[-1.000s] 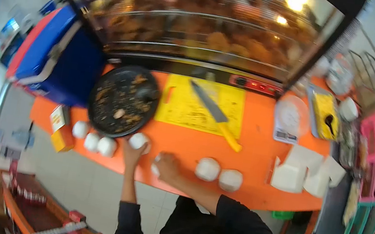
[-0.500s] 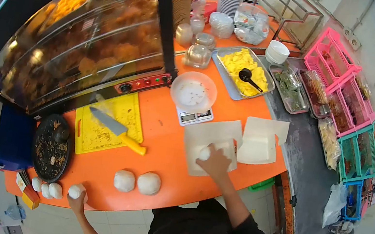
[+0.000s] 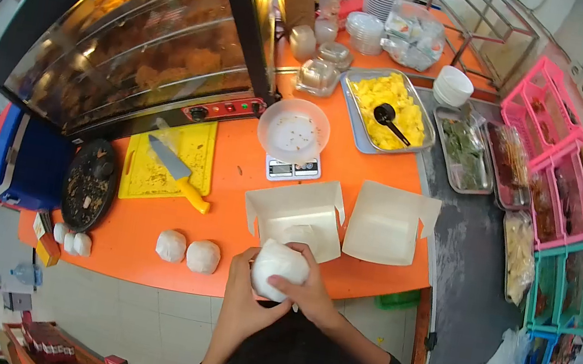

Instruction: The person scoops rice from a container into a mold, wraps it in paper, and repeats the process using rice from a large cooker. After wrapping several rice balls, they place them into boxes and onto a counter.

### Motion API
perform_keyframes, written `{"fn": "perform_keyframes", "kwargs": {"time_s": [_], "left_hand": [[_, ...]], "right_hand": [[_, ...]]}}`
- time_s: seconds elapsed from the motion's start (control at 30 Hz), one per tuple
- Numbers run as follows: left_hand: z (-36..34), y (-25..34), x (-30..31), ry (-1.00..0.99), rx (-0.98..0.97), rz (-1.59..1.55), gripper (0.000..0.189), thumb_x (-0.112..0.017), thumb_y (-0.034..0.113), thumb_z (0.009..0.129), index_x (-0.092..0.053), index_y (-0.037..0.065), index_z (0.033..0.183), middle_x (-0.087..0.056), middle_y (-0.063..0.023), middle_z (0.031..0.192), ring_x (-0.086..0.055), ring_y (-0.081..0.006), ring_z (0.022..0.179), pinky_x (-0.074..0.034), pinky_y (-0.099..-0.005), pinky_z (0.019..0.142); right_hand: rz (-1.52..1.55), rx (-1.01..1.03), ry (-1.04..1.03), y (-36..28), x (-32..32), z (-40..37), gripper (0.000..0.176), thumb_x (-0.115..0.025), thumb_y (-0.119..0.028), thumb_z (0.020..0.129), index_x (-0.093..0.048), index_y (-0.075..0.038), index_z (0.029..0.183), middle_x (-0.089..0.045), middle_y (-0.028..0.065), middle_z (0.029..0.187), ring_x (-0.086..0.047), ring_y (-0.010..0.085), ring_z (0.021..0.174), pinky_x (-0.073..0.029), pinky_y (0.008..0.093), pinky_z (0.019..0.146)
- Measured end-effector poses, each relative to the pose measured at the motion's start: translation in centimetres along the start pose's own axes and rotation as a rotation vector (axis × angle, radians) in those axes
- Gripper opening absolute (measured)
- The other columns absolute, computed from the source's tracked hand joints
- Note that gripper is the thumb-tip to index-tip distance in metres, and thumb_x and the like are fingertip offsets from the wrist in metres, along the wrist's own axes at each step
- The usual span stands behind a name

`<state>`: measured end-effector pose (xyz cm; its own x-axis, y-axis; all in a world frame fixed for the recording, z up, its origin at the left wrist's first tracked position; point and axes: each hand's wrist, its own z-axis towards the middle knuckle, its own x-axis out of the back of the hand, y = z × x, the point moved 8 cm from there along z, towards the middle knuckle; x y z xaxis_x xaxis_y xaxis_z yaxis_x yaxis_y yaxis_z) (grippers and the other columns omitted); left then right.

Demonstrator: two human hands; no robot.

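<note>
Both hands are together at the table's front edge, wrapped round one white, paper-like round bundle (image 3: pixel 280 268). My left hand (image 3: pixel 240 297) closes on its left side and underside. From the right, my right hand (image 3: pixel 310 298) grips it with the thumb across the front. Just behind it stands an open white food box (image 3: pixel 303 207), with another white bundle (image 3: pixel 298 235) partly hidden inside. A second open box (image 3: pixel 383 227) is to its right. Two more round white bundles (image 3: pixel 171 246) (image 3: pixel 203 256) sit left of my hands.
A kitchen scale (image 3: pixel 294 168) bears a clear bowl (image 3: pixel 294 129). A knife (image 3: pixel 175 167) lies on a yellow cutting board (image 3: pixel 140 177). A black pan (image 3: pixel 88 188), smaller white bundles (image 3: pixel 77 244) and a glass display case (image 3: pixel 145 44) are left. Yellow food (image 3: pixel 388 98) fills a tray at the back.
My left hand has come from the far left to the middle with a white bundle. My right hand has left the bundle in the box and joined it. The view has shifted.
</note>
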<state>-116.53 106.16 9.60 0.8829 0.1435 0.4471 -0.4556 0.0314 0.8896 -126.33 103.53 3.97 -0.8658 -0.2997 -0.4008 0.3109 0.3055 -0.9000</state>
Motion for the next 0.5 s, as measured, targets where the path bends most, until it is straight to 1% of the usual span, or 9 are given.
{"fn": "perform_keyframes", "kwargs": {"time_s": [0.03, 0.07, 0.13, 0.17, 0.23, 0.3, 0.37, 0.47, 0.5], "left_hand": [[0.1, -0.3, 0.1, -0.058, 0.035, -0.216, 0.059, -0.070, 0.018, 0.065, -0.041, -0.003, 0.111, -0.049, -0.0152, 0.105, -0.052, -0.0272, 0.094, -0.042, -0.0337, 0.081], [0.2, -0.8, 0.8, -0.043, 0.038, -0.208, 0.059, -0.070, 0.018, 0.065, -0.041, -0.003, 0.111, -0.049, -0.0152, 0.105, -0.052, -0.0272, 0.094, -0.042, -0.0337, 0.081], [0.4, -4.3, -0.6, -0.206, 0.365, -1.097, 0.038, -0.058, 0.018, 0.078, -0.044, -0.003, 0.108, -0.050, -0.0136, 0.107, -0.052, -0.0233, 0.098, -0.042, -0.0305, 0.084], [0.9, -6.1, -0.3, -0.197, 0.359, -1.096, 0.038, -0.058, 0.018, 0.078, -0.044, -0.003, 0.108, -0.050, -0.0136, 0.107, -0.052, -0.0233, 0.098, -0.042, -0.0305, 0.084], [2.3, -9.7, 0.0, -0.102, 0.402, -1.372, 0.027, -0.044, 0.018, 0.087, -0.048, -0.002, 0.105, -0.050, -0.0141, 0.108, -0.051, -0.0219, 0.100, -0.041, -0.0295, 0.084], [5.5, -11.0, 1.7, 0.173, 0.376, -1.334, 0.027, -0.041, 0.019, 0.089, -0.049, -0.001, 0.105, -0.050, -0.0127, 0.109, -0.051, -0.0215, 0.101, -0.042, -0.0274, 0.083], [10.5, -16.2, 2.8, 0.234, 0.319, -1.124, 0.033, -0.041, 0.023, 0.089, -0.047, 0.000, 0.112, -0.047, -0.0121, 0.116, -0.048, -0.0234, 0.105, -0.039, -0.0311, 0.089], [13.7, -18.0, 2.7, 0.229, 0.413, -0.933, 0.039, -0.042, 0.028, 0.089, -0.044, 0.006, 0.121, -0.041, -0.0120, 0.127, -0.039, -0.0266, 0.117, -0.030, -0.0344, 0.098], [14.3, -18.5, 3.1, 0.176, 0.310, -0.413, 0.043, -0.041, 0.032, 0.089, -0.040, 0.009, 0.125, -0.035, -0.0127, 0.131, -0.032, -0.0269, 0.123, -0.025, -0.0354, 0.101]], "right_hand": [[0.000, 0.001, -0.021, 0.0, 0.6, 0.4, 0.052, -0.068, -0.015, 0.073, -0.037, -0.004, 0.114, -0.049, 0.0087, 0.102, -0.051, 0.0175, 0.097, -0.044, 0.0322, 0.082], [0.140, -0.005, -0.084, 0.1, 0.8, 0.7, 0.051, -0.069, -0.018, 0.071, -0.039, -0.004, 0.111, -0.050, 0.0072, 0.099, -0.050, 0.0162, 0.095, -0.044, 0.0305, 0.080], [0.311, -0.029, -0.223, -0.7, 0.2, 1.4, 0.049, -0.069, -0.018, 0.069, -0.043, -0.005, 0.109, -0.050, 0.0045, 0.095, -0.050, 0.0139, 0.091, -0.043, 0.0276, 0.077], [0.310, -0.030, -0.233, -0.9, 0.3, 1.6, 0.049, -0.069, -0.018, 0.069, -0.043, -0.005, 0.109, -0.050, 0.0045, 0.095, -0.050, 0.0139, 0.091, -0.043, 0.0276, 0.077], [0.446, -0.092, -0.280, -0.6, 0.2, 2.0, 0.050, -0.069, -0.018, 0.069, -0.043, -0.005, 0.110, -0.050, 0.0054, 0.099, -0.050, 0.0153, 0.094, -0.044, 0.0293, 0.079], [0.444, -0.039, -0.182, -2.8, 2.2, 1.2, 0.050, -0.068, -0.018, 0.069, -0.043, -0.004, 0.110, -0.050, 0.0062, 0.101, -0.051, 0.0162, 0.096, -0.045, 0.0307, 0.080], [0.360, 0.048, -0.012, -4.1, 6.5, 0.2, 0.052, -0.068, -0.018, 0.070, -0.042, -0.004, 0.112, -0.050, 0.0081, 0.105, -0.051, 0.0181, 0.098, -0.046, 0.0336, 0.081], [0.187, 0.103, 0.102, -3.8, 14.0, 0.7, 0.054, -0.067, -0.019, 0.071, -0.040, -0.004, 0.116, -0.051, 0.0108, 0.108, -0.051, 0.0218, 0.102, -0.047, 0.0374, 0.082], [0.174, 0.103, 0.101, -3.9, 15.9, 1.2, 0.054, -0.067, -0.019, 0.071, -0.040, -0.004, 0.116, -0.051, 0.0108, 0.108, -0.051, 0.0218, 0.102, -0.047, 0.0374, 0.082]]}}
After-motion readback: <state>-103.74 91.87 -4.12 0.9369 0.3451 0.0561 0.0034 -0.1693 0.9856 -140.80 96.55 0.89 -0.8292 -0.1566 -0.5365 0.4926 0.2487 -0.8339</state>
